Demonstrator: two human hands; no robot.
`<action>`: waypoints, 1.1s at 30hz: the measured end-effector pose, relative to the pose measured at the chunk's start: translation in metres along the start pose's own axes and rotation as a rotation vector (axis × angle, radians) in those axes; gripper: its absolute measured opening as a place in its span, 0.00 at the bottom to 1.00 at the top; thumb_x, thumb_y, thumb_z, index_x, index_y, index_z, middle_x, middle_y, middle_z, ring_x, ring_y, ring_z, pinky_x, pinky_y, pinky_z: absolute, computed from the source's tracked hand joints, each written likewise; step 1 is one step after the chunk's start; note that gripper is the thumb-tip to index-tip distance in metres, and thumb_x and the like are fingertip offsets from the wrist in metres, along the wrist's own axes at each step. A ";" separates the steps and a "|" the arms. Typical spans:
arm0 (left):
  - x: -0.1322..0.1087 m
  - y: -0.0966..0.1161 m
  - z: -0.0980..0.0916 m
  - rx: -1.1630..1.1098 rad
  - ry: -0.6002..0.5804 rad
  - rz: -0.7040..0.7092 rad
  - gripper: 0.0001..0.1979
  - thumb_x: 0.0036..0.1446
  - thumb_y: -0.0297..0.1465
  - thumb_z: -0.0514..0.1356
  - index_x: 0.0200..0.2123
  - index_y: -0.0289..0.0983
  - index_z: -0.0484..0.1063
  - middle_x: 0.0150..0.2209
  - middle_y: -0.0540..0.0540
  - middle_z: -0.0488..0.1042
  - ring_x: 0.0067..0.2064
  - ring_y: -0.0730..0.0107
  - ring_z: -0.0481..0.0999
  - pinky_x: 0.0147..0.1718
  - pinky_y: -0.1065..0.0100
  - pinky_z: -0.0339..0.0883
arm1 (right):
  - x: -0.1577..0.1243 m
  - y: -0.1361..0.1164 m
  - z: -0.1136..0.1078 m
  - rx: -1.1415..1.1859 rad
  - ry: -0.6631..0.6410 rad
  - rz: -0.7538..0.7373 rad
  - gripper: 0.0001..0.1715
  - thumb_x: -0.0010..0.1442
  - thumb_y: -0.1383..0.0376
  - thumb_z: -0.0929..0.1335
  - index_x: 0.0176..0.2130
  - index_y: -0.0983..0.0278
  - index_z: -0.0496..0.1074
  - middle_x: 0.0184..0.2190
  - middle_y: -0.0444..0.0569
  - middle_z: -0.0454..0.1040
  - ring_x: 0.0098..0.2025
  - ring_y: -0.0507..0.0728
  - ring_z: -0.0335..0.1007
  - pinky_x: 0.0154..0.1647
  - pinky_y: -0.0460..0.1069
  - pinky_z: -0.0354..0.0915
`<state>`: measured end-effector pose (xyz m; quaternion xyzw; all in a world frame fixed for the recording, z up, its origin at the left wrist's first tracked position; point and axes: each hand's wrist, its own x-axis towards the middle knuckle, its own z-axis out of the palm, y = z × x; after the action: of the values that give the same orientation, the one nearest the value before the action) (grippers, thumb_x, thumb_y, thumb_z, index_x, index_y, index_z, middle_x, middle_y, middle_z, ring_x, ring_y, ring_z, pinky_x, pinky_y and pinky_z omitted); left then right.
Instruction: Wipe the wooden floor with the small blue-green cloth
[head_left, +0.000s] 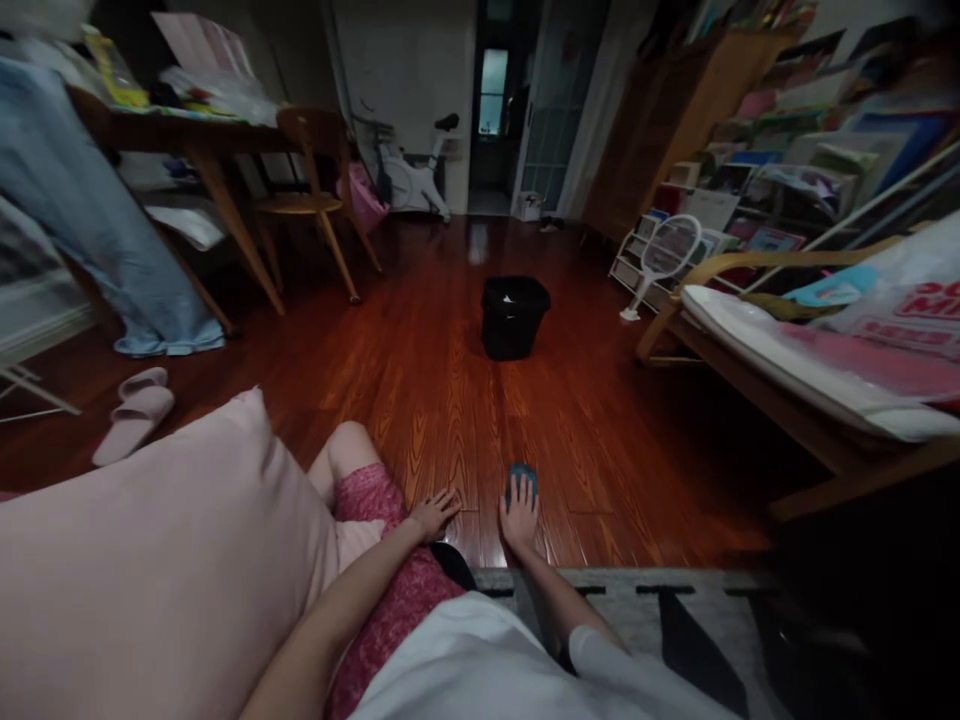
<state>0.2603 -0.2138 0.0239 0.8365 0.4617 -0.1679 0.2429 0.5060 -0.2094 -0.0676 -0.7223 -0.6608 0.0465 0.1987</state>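
Note:
I sit low by a dark red wooden floor (pixel 465 400). My left hand (pixel 433 514) rests flat on the boards beside my knee, fingers spread, holding nothing. My right hand (pixel 519 515) lies stretched out on the floor with its fingertips on a small teal-blue object (pixel 521 473); I cannot make out what it is. A large pink cushion (pixel 150 560) fills the lower left, next to my leg in pink patterned shorts (pixel 390 580).
A black bin (pixel 514 316) stands mid-floor ahead. A wooden lounge chair (pixel 787 370) with white padding and bags sits right, bookshelves behind it. A wooden table (pixel 187 150), a chair (pixel 315 190) and pink slippers (pixel 135 412) are left. A grey patterned rug (pixel 675 610) lies under me.

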 end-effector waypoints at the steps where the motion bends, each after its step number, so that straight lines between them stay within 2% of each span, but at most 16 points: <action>1: 0.000 0.000 0.001 -0.005 0.008 0.002 0.41 0.58 0.30 0.61 0.72 0.46 0.51 0.75 0.41 0.40 0.74 0.50 0.40 0.68 0.44 0.46 | -0.003 -0.004 0.001 -0.016 -0.033 -0.054 0.37 0.69 0.58 0.53 0.73 0.62 0.49 0.73 0.55 0.49 0.75 0.64 0.39 0.71 0.66 0.41; 3: 0.000 -0.001 0.003 -0.015 0.026 0.011 0.41 0.58 0.31 0.61 0.72 0.46 0.50 0.75 0.41 0.40 0.74 0.50 0.40 0.68 0.44 0.46 | -0.006 -0.004 0.001 -0.049 -0.092 -0.165 0.37 0.68 0.58 0.54 0.73 0.60 0.50 0.73 0.53 0.51 0.75 0.62 0.41 0.72 0.64 0.42; 7: 0.001 -0.004 0.008 -0.037 0.035 0.031 0.41 0.58 0.33 0.62 0.72 0.47 0.50 0.75 0.42 0.41 0.74 0.50 0.42 0.68 0.43 0.46 | 0.005 0.020 -0.006 -0.082 -0.130 -0.304 0.35 0.68 0.57 0.54 0.72 0.57 0.53 0.73 0.49 0.53 0.74 0.60 0.44 0.71 0.62 0.46; 10: 0.002 -0.005 0.009 -0.045 0.034 0.029 0.41 0.59 0.34 0.61 0.72 0.45 0.50 0.75 0.41 0.40 0.74 0.50 0.42 0.68 0.42 0.45 | 0.022 0.033 -0.010 -0.112 -0.118 -0.245 0.36 0.68 0.57 0.53 0.71 0.57 0.54 0.72 0.50 0.54 0.74 0.61 0.46 0.71 0.63 0.47; 13: 0.000 -0.005 0.009 -0.049 0.038 0.025 0.39 0.60 0.34 0.61 0.72 0.44 0.50 0.75 0.40 0.40 0.74 0.51 0.42 0.68 0.43 0.45 | 0.031 0.032 -0.009 -0.144 -0.093 -0.136 0.37 0.67 0.57 0.53 0.71 0.62 0.55 0.71 0.53 0.56 0.73 0.62 0.47 0.71 0.62 0.46; 21: 0.001 -0.017 0.025 -0.051 0.106 0.047 0.41 0.58 0.31 0.61 0.72 0.49 0.49 0.75 0.44 0.39 0.74 0.49 0.42 0.67 0.41 0.47 | 0.029 0.022 -0.003 -0.165 -0.049 -0.073 0.38 0.67 0.57 0.52 0.72 0.65 0.52 0.73 0.55 0.50 0.74 0.61 0.42 0.71 0.61 0.43; 27: -0.013 -0.026 0.032 -0.159 0.131 -0.114 0.42 0.57 0.32 0.63 0.72 0.46 0.48 0.75 0.41 0.37 0.74 0.49 0.38 0.68 0.43 0.45 | 0.037 0.023 0.000 -0.169 -0.052 -0.091 0.39 0.67 0.57 0.51 0.72 0.67 0.52 0.73 0.57 0.50 0.74 0.62 0.40 0.71 0.62 0.42; 33: -0.035 -0.023 0.020 -0.183 0.179 -0.202 0.36 0.64 0.37 0.56 0.72 0.39 0.50 0.75 0.38 0.38 0.74 0.52 0.38 0.69 0.45 0.39 | 0.057 0.016 0.008 -0.118 -0.024 -0.106 0.39 0.66 0.59 0.52 0.68 0.78 0.58 0.71 0.65 0.53 0.74 0.65 0.41 0.72 0.62 0.40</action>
<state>0.2211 -0.2390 0.0190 0.7716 0.5768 -0.0734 0.2578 0.5256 -0.1529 -0.0690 -0.6961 -0.7021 0.0054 0.1500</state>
